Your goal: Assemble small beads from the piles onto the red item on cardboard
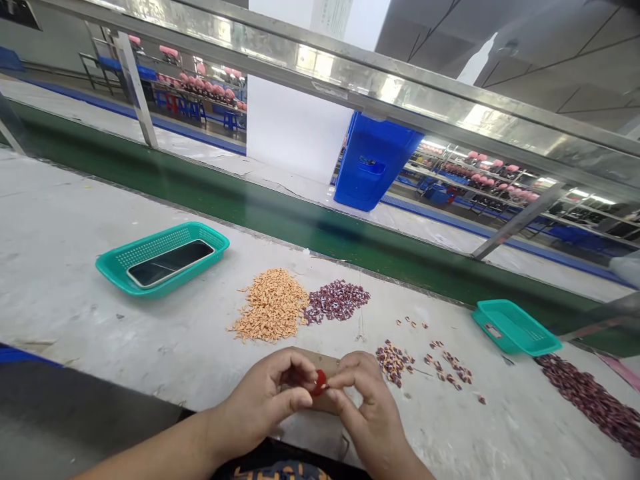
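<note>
My left hand (267, 398) is curved beside a small round red piece (320, 382), its fingertips by the piece's left side and a gap showing between thumb and fingers. From the other side, my right hand (369, 403) pinches with thumb and forefinger at something tiny by the red piece; what it is cannot be made out. Beneath both hands lies a brown board (327, 364), partly covered by them. Just beyond are a heap of small orange-yellow pieces (274, 305) and a heap of dark purple pieces (338, 300). Right of my right hand sits a cluster of two-coloured purple-and-yellow pieces (394, 362).
A green basket (113, 270) holding a white-edged dark phone-like panel (173, 262) stands at left. Another green basket (515, 327) is at right, near a long dark red pile (590, 397). A blue bin (375, 163) stands behind the green ledge (290, 207), under a metal rail (350, 73).
</note>
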A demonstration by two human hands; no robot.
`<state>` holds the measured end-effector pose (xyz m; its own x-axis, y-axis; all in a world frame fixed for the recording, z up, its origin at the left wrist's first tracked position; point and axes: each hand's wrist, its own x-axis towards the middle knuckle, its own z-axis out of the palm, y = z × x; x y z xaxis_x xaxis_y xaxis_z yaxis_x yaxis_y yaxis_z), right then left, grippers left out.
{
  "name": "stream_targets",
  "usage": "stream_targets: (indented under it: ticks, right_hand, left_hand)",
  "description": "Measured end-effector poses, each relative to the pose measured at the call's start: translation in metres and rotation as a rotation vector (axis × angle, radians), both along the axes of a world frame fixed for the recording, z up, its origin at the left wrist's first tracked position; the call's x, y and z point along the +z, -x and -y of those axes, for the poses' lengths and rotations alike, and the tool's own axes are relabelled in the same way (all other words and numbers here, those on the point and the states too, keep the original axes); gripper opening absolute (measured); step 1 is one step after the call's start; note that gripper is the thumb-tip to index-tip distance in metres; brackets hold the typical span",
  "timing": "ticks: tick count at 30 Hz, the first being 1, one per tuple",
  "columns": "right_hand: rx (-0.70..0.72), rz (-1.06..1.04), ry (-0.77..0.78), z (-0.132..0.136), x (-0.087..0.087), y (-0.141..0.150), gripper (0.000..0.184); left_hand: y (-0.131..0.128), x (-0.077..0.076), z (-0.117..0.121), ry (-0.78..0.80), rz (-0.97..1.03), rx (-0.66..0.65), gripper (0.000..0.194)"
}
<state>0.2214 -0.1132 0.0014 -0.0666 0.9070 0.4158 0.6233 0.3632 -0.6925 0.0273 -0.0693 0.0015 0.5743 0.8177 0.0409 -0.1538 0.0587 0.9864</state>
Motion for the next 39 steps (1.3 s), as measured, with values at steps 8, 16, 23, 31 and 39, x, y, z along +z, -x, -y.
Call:
stream_targets:
  ticks: [8, 16, 23, 31, 39]
  right_hand:
    - [-0.336, 0.602, 0.135, -0.01, -0.015, -0.078, 0.014]
    - [-0.241, 0.78, 0.192, -0.087, -0.003, -0.046, 0.014]
    - [-0.223, 0.866, 0.234, -0.116, -0.008, -0.043, 0.012]
    - [-0.162, 0.932, 0.212, -0.105, -0.008, -0.042, 0.018]
    - [-0.108, 0.976, 0.188, -0.103, -0.006, -0.037, 0.02]
  left_hand:
    - [0.029, 0.002, -0.024, -0.025, -0.071, 0.32, 0.019]
    - [0.051, -0.002, -0.036, -0.094, -0.077, 0.494, 0.018]
    - [0.081, 0.002, -0.045, -0.114, -0.162, 0.682, 0.018]
    - [0.09, 0.009, -0.055, -0.403, -0.804, 0.319, 0.017]
    - [0.075, 0.002, -0.057, -0.738, -1.212, 0.111, 0.026]
